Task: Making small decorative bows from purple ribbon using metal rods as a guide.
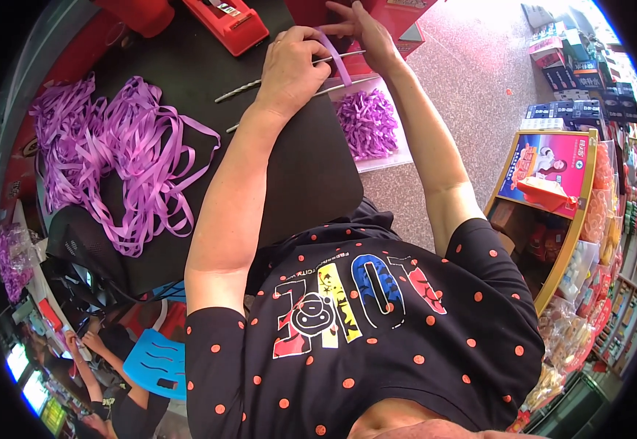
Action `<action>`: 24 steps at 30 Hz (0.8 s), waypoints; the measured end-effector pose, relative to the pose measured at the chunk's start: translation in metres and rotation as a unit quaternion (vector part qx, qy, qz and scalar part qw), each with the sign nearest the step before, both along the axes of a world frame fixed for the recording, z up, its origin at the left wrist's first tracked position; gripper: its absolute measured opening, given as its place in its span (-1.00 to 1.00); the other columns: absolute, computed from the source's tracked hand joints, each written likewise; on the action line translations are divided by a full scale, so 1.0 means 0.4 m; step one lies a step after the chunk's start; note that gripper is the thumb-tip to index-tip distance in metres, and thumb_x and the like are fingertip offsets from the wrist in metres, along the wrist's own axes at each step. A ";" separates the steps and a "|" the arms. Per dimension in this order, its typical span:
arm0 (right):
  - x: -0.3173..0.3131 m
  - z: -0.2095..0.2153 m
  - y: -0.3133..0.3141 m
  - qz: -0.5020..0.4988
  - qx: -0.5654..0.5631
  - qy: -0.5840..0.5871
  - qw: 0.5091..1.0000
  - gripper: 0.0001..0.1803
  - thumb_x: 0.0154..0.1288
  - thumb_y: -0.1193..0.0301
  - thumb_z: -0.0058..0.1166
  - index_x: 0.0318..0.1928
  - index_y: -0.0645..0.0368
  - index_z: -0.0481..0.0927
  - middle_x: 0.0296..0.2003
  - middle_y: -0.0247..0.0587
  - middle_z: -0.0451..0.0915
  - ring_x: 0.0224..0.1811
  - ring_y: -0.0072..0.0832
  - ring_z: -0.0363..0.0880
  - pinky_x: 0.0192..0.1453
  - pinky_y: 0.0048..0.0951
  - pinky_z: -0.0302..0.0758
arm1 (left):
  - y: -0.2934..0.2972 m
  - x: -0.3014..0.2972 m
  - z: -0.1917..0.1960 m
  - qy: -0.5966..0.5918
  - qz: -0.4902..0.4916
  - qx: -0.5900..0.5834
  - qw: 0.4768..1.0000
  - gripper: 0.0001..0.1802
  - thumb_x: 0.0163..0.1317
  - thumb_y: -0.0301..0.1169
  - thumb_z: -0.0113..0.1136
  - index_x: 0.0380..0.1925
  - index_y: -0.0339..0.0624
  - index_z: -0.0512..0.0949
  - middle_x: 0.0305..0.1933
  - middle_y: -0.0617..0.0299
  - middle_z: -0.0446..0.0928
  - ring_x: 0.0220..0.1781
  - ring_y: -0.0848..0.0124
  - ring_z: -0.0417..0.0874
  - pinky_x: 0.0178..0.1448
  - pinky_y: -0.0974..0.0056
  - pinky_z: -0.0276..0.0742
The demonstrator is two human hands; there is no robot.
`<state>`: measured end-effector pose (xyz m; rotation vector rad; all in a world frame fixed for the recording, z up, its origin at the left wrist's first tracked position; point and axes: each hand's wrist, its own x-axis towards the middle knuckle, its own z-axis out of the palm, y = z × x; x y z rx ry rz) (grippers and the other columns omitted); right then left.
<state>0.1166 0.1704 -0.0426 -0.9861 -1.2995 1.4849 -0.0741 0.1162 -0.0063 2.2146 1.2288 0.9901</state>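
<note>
Two thin metal rods jut over the edge of the dark table; the upper one (236,91) has a twisted, drill-like end, the lower one (252,118) lies beside it. My left hand (293,69) is closed over the upper rod, its fingers curled. A strip of purple ribbon (337,58) passes across the rods between my hands. My right hand (366,33) has its fingers spread near the ribbon and the rod's far end, holding nothing visible. Below them, a white tub (384,162) contains many short purple ribbon pieces (367,124).
A large tangle of purple ribbon (139,168) covers the left of the table (300,175). At the back are a red device (232,29) and a red container (139,14). Stocked shelves (629,307) and a display stand (582,234) stand right; a blue stool (156,362) and a person (124,373) are left.
</note>
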 end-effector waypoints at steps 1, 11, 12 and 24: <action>0.000 -0.012 -0.004 0.000 0.000 0.001 1.000 -0.31 0.48 -0.08 -0.40 0.36 0.17 0.18 -0.12 -0.02 0.64 0.00 -0.50 0.52 0.10 -0.54 0.33 | 0.000 0.000 -0.001 -0.001 0.002 0.002 1.000 -0.81 -0.07 -0.50 0.20 -0.40 -0.26 0.67 0.03 0.12 0.53 0.12 0.15 0.48 0.21 0.17 0.39; 0.025 -0.045 -0.217 -0.080 0.047 -0.156 0.983 -0.45 0.52 0.09 -0.48 0.23 0.13 0.42 -0.16 -0.12 0.64 -0.06 -0.42 0.58 0.16 -0.42 0.38 | -0.002 0.000 -0.003 0.006 0.008 0.001 1.000 -0.82 -0.05 -0.49 0.18 -0.40 -0.23 0.67 0.05 0.14 0.52 0.14 0.16 0.47 0.23 0.18 0.38; 0.024 -0.044 -0.258 -0.099 0.072 -0.160 0.979 -0.48 0.52 0.14 -0.47 0.17 0.17 0.45 -0.16 -0.13 0.64 -0.04 -0.43 0.57 0.15 -0.42 0.39 | -0.003 0.000 -0.003 0.004 0.009 0.003 1.000 -0.82 -0.05 -0.49 0.18 -0.40 -0.23 0.67 0.05 0.14 0.52 0.14 0.16 0.47 0.23 0.18 0.38; -0.027 0.060 -0.399 -0.181 0.100 -0.105 0.973 -0.62 0.49 0.30 -0.29 -0.18 0.29 0.58 -0.18 -0.22 0.63 -0.06 -0.53 0.53 0.14 -0.45 0.39 | -0.005 0.000 0.003 0.016 0.006 0.006 1.000 -0.81 -0.04 -0.47 0.18 -0.38 -0.22 0.67 0.07 0.15 0.52 0.16 0.19 0.47 0.26 0.21 0.36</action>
